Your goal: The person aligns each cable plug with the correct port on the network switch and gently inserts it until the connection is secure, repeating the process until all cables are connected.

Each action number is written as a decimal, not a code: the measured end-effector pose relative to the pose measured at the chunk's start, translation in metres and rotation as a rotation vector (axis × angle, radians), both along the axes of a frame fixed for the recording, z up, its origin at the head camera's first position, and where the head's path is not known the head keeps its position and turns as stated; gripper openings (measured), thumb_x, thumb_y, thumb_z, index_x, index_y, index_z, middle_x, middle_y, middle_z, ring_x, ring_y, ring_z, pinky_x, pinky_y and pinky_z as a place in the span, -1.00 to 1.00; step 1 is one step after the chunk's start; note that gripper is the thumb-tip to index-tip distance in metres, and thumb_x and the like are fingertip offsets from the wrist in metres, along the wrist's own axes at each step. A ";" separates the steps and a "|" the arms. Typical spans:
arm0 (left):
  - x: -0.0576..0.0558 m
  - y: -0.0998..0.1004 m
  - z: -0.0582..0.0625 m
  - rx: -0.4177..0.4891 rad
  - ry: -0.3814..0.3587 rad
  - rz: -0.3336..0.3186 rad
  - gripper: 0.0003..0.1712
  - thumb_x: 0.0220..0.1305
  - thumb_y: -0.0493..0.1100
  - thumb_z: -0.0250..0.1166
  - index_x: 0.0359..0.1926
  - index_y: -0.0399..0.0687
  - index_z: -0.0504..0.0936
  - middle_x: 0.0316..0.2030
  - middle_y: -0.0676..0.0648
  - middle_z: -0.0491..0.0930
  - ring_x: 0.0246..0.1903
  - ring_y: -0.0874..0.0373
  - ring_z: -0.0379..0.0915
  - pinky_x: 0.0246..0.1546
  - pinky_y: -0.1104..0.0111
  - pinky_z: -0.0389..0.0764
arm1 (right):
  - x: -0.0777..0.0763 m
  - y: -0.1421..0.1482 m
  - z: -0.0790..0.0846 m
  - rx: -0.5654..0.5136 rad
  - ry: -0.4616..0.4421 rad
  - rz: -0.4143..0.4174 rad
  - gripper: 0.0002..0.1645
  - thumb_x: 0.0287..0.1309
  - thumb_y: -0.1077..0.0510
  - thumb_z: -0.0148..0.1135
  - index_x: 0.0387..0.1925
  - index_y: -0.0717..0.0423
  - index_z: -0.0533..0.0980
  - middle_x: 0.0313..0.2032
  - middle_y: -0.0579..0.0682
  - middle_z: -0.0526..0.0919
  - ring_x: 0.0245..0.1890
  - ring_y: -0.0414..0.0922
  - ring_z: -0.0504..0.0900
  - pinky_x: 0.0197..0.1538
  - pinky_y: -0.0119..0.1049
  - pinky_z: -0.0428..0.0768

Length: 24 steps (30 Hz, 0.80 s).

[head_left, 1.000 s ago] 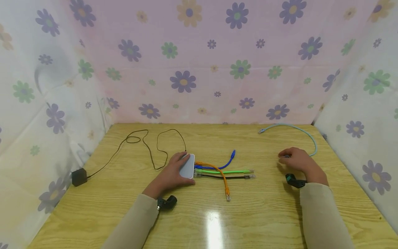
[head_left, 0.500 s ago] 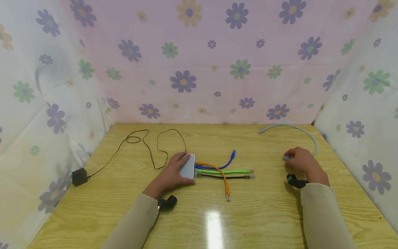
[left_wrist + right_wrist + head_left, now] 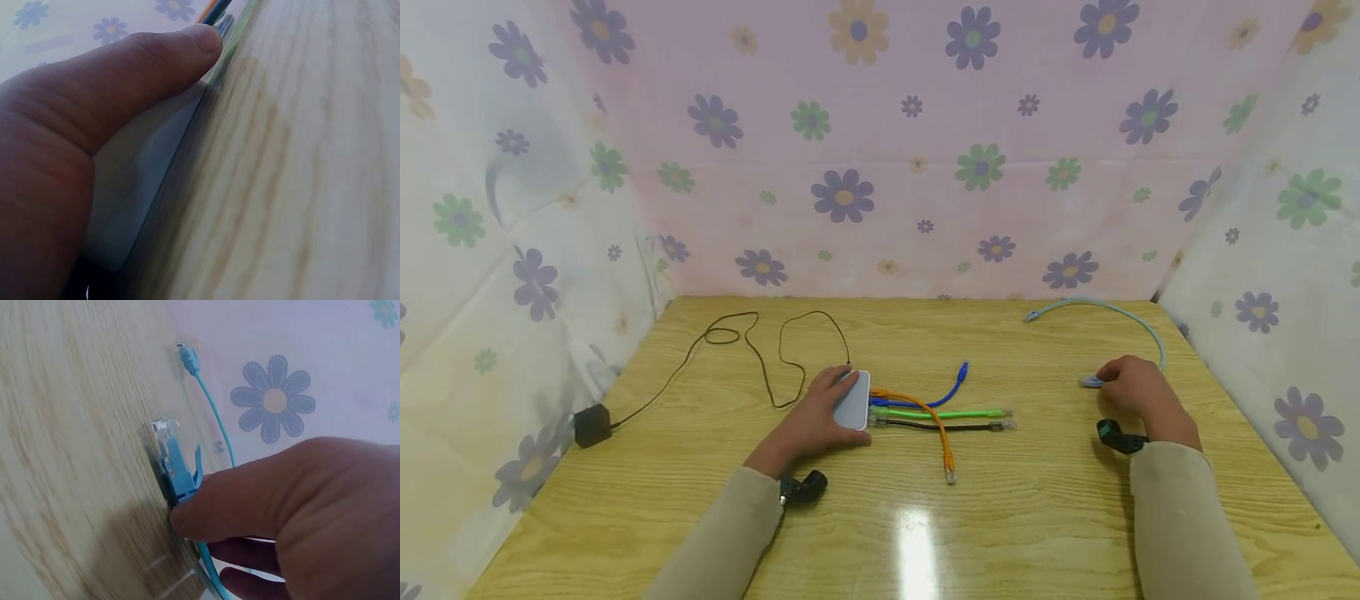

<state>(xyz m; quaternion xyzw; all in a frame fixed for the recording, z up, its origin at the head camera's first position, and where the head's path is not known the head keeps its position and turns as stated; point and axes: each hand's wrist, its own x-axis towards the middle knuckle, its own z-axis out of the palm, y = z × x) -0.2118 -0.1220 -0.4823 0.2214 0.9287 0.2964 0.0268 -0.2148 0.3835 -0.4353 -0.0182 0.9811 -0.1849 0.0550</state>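
My left hand (image 3: 811, 427) grips a small white network switch (image 3: 852, 407) flat on the table, thumb along the near side and fingers over the far side. In the left wrist view the thumb (image 3: 144, 69) lies against the casing. Orange (image 3: 945, 433), blue (image 3: 951, 395), green (image 3: 958, 414) and black (image 3: 940, 427) Ethernet cables run out of its right side. At the right, my right hand (image 3: 1138, 396) pinches one end of a light-blue Ethernet cable (image 3: 1123, 308) just behind its plug (image 3: 176, 464). The plug's clear tip is close over the tabletop; the other plug (image 3: 189, 359) lies farther back.
A black power adapter (image 3: 592, 427) sits at the table's left edge, its thin cord (image 3: 758, 367) looping to the back of the switch. Floral cloth (image 3: 917, 150) stands behind the table and on both sides.
My right hand has drawn slightly to the right along the table, its fingers closing on the light-blue cable so the plug now shows past the fingertips. My left hand stays on the switch.
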 end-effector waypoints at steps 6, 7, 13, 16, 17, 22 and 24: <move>0.000 0.000 -0.001 -0.006 -0.002 -0.002 0.27 -0.17 0.33 0.52 0.51 0.06 0.11 0.51 -0.02 -0.03 0.46 -0.06 -0.07 0.08 0.10 0.42 | 0.000 -0.006 -0.002 -0.016 0.021 0.018 -0.64 0.15 0.23 0.11 -0.06 0.35 0.60 -0.12 0.35 0.64 -0.14 0.25 0.57 -0.10 0.10 0.50; 0.001 0.000 -0.001 -0.001 -0.005 0.000 0.27 -0.17 0.32 0.52 0.51 0.07 0.11 0.51 -0.02 -0.03 0.46 -0.06 -0.06 0.08 0.11 0.42 | 0.000 -0.007 -0.003 -0.020 0.028 0.022 -0.65 0.17 0.22 0.11 -0.07 0.34 0.60 -0.15 0.33 0.64 -0.18 0.21 0.57 -0.12 0.08 0.50; 0.002 -0.001 0.000 0.017 -0.013 0.007 0.26 -0.18 0.32 0.52 0.50 0.09 0.12 0.51 -0.02 -0.03 0.45 -0.06 -0.04 0.07 0.10 0.43 | -0.003 -0.012 -0.007 -0.024 0.083 0.052 -0.70 0.26 0.18 0.09 -0.10 0.31 0.57 -0.22 0.25 0.64 -0.26 0.10 0.58 -0.18 0.01 0.50; 0.003 -0.001 0.000 0.016 -0.013 0.007 0.26 -0.18 0.33 0.52 0.50 0.10 0.12 0.51 -0.02 -0.03 0.44 -0.06 -0.04 0.07 0.10 0.44 | -0.004 -0.015 -0.009 -0.033 0.107 0.060 -0.70 0.29 0.15 0.09 -0.08 0.29 0.56 -0.19 0.25 0.65 -0.22 0.13 0.59 -0.15 0.02 0.50; 0.003 -0.001 0.000 0.016 -0.014 0.007 0.26 -0.18 0.33 0.52 0.50 0.11 0.12 0.51 -0.02 -0.04 0.44 -0.06 -0.03 0.06 0.10 0.44 | -0.004 -0.016 -0.009 -0.034 0.113 0.065 -0.69 0.30 0.14 0.09 -0.08 0.28 0.56 -0.18 0.26 0.65 -0.21 0.14 0.59 -0.14 0.03 0.51; 0.003 -0.001 0.000 0.021 -0.012 0.007 0.27 -0.19 0.35 0.51 0.50 0.13 0.11 0.51 -0.02 -0.04 0.42 -0.05 0.01 0.05 0.12 0.45 | -0.003 -0.020 -0.008 -0.054 0.109 0.063 -0.67 0.32 0.12 0.08 -0.02 0.26 0.54 -0.08 0.29 0.63 -0.09 0.22 0.58 -0.07 0.08 0.50; 0.003 -0.001 -0.001 0.025 -0.012 0.009 0.27 -0.20 0.35 0.52 0.50 0.14 0.12 0.51 -0.01 -0.03 0.41 -0.04 0.03 0.05 0.12 0.45 | -0.003 -0.022 -0.008 -0.067 0.103 0.063 -0.65 0.33 0.13 0.06 0.01 0.26 0.53 -0.03 0.31 0.62 -0.04 0.24 0.57 -0.04 0.10 0.50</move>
